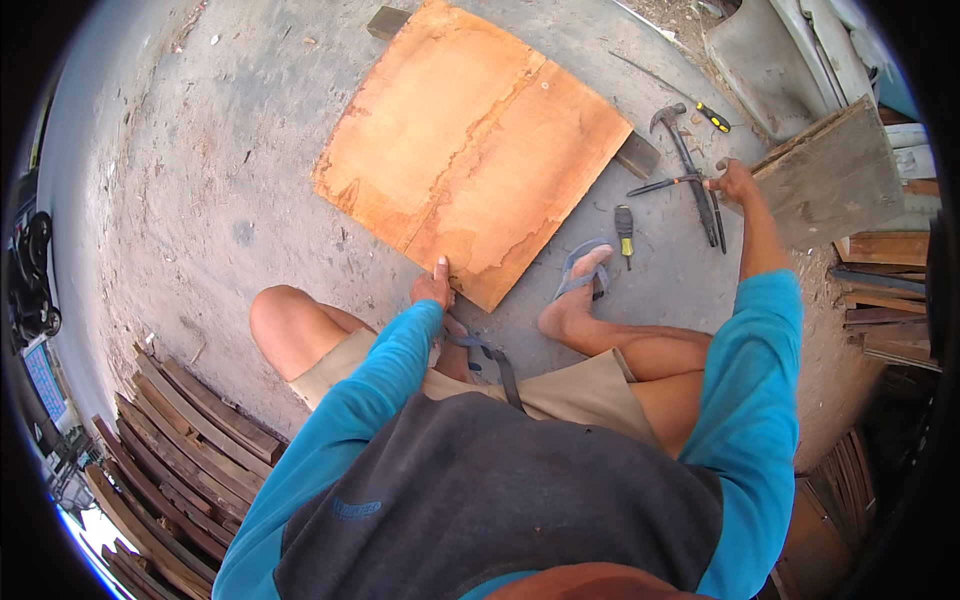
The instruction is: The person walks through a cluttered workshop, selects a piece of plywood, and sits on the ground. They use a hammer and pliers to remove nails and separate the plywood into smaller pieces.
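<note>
A square plywood board, orange-brown with a rough seam across it, lies tilted in front of me. My left hand grips its near edge, the thumb on top and the fingers underneath. Out to the right, my right hand is closed on the head end of dark pincers, their two handles spread apart. Those handles lie over or just above a claw hammer on the ground. Between the hammer and my sandalled foot is a black-and-yellow screwdriver.
Another small yellow-and-black tool lies beyond the hammer. Wood blocks show from under the board. A weathered grey panel leans at the right, near stacked wood pieces. Several long wooden slats are piled at the lower left.
</note>
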A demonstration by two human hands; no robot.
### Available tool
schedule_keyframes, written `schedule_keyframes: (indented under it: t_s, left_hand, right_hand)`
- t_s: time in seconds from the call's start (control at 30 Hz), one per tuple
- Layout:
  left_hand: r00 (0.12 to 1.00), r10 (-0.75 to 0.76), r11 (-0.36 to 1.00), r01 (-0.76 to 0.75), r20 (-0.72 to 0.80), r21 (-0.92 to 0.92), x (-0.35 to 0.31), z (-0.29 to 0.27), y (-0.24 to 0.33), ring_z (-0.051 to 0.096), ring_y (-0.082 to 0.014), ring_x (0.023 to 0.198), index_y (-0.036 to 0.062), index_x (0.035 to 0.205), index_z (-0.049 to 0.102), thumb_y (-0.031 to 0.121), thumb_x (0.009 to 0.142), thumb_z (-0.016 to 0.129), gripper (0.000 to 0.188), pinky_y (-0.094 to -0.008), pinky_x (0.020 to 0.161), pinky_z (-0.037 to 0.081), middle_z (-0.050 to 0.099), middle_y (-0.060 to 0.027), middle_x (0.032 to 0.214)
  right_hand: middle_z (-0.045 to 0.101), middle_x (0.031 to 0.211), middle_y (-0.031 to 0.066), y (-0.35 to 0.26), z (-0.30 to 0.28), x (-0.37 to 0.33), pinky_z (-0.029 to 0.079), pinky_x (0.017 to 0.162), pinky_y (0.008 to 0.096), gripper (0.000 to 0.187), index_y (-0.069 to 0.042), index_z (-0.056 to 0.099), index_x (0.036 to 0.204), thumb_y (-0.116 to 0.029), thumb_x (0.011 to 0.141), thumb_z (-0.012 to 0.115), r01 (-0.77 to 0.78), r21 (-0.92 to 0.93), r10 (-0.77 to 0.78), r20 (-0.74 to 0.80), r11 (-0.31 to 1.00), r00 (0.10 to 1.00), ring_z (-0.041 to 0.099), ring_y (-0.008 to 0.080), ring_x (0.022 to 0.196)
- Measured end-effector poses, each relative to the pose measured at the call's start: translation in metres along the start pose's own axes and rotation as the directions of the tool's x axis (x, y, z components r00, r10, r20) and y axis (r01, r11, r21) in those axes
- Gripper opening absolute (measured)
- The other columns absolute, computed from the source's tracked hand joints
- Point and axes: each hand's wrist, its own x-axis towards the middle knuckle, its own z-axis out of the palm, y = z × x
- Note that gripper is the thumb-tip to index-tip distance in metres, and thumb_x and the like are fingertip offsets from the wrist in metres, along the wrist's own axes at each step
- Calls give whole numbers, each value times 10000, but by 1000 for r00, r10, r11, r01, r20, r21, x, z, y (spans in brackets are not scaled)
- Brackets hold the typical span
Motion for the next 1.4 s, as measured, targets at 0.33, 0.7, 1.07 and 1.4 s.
schedule_keyframes:
  t_s: [0.33,0.7,1.07,1.4]
  left_hand:
    - [657,591,785,-601,-467,149,102,-221,130,707,-346,978,22,1114,713,469,916,647,494,-428,885,537,732,-217,1047]
    - [692,552,796,-603,-465,46,230,-243,211,545,-407,1298,28,1400,538,645,922,525,780,-435,1108,405,601,-261,1348]
    - [783,476,866,-497,-400,56,201,-216,200,563,-425,1258,67,1267,630,676,956,419,716,-465,1066,428,622,-266,1299]
    - [859,326,932,-362,-396,-17,187,-194,215,498,-366,1364,196,1432,543,671,977,396,673,-562,1167,270,583,-154,1420]
  right_hand:
    - [666,1150,289,-97,-66,-41,498,967,469,523,31,590,1278,-330,917,705,308,31,-309,43,951,950,633,415,1126]
    - [575,1311,301,-50,44,3,440,1050,485,544,47,479,1376,-313,985,595,92,124,-81,-94,988,992,543,430,1256]
    - [611,1264,234,-56,47,39,460,981,554,596,-61,438,1408,-332,931,673,82,-155,-89,-44,984,995,569,402,1232]
    - [662,1132,319,-43,47,78,485,962,492,554,57,596,1173,-337,788,658,50,127,-44,-49,991,998,634,441,1119]
